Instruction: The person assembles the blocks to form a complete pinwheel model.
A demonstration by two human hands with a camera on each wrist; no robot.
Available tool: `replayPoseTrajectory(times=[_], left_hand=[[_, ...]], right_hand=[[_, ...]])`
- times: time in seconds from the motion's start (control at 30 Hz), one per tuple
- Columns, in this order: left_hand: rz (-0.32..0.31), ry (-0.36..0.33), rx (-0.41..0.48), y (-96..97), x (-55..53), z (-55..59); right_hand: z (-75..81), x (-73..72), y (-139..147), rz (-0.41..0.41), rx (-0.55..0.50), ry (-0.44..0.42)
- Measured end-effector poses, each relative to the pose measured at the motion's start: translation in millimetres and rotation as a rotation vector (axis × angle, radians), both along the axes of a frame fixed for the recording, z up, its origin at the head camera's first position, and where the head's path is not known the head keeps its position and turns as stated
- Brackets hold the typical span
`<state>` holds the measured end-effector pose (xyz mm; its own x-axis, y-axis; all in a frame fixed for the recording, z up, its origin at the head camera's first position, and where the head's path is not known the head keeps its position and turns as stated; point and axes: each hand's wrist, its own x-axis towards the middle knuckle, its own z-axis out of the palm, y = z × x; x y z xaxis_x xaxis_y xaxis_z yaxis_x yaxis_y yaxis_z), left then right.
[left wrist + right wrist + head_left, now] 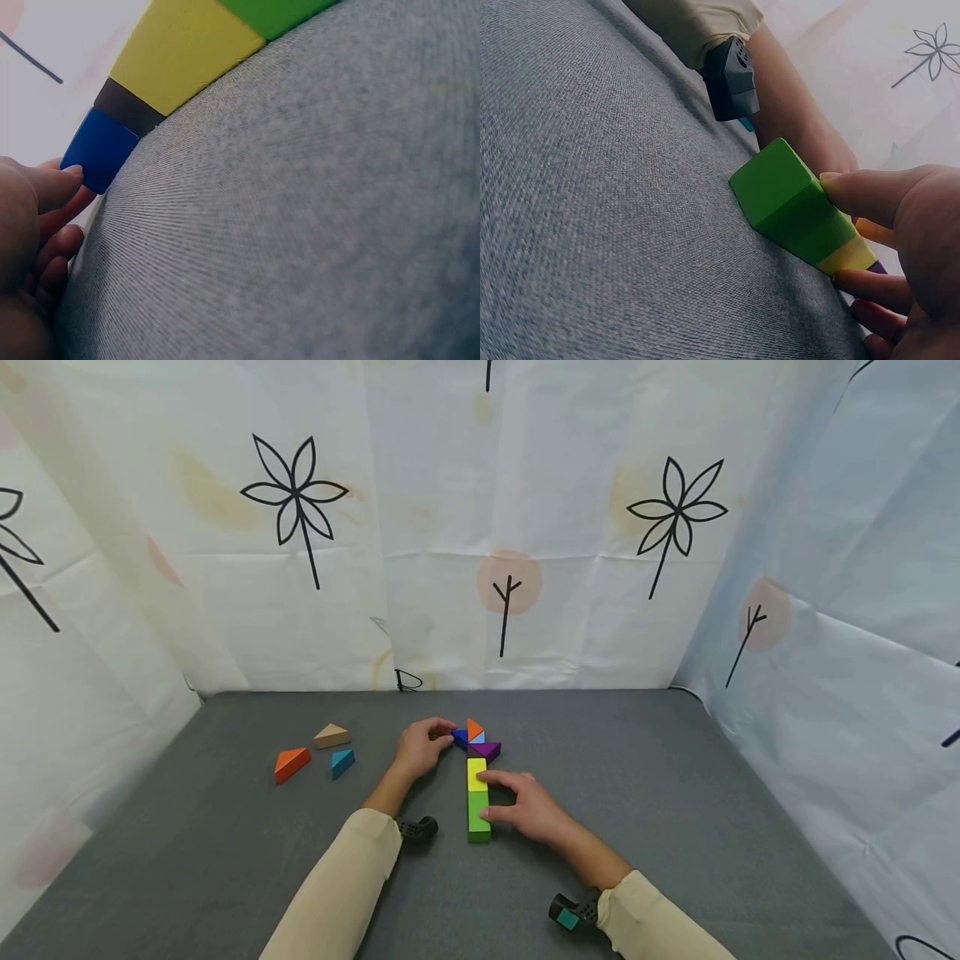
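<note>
A row of wooden blocks runs away from me, starting with a green block (478, 817) and a yellow block (476, 768). Beyond them a small dark block (129, 107) carries on the row. Around its far end sit a blue triangle block (461, 738), a purple triangle block (486, 749), a light blue piece (477, 738) and an orange triangle block (474, 727). My left hand (423, 747) pinches the blue triangle's outer end between thumb and finger. From the right side, my right hand (525, 806) touches the row, thumb at the green block, extended index finger at the yellow one.
Off to the left on the grey cloth table (637, 843) lie an orange triangle block (291, 763), a natural wood triangle block (332, 736) and a blue triangle block (342, 762). White printed fabric (570, 635) hangs along the back and sides.
</note>
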<state>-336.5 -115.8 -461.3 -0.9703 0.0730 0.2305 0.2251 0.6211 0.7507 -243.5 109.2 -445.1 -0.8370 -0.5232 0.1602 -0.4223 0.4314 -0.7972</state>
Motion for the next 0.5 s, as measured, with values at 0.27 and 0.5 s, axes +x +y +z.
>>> replayPoseTrajectory(times=[0.27, 0.5], left_hand=[[-0.025, -0.037, 0.06, -6.6, -0.2, 5.2], [-0.068, -0.08, 0.004, -15.2, -1.2, 14.2]], right_hand=[[-0.6, -2.5, -1.7, 0.019, -0.008, 0.024], [-0.6, -1.8, 0.5, 0.0, 0.011, 0.01]])
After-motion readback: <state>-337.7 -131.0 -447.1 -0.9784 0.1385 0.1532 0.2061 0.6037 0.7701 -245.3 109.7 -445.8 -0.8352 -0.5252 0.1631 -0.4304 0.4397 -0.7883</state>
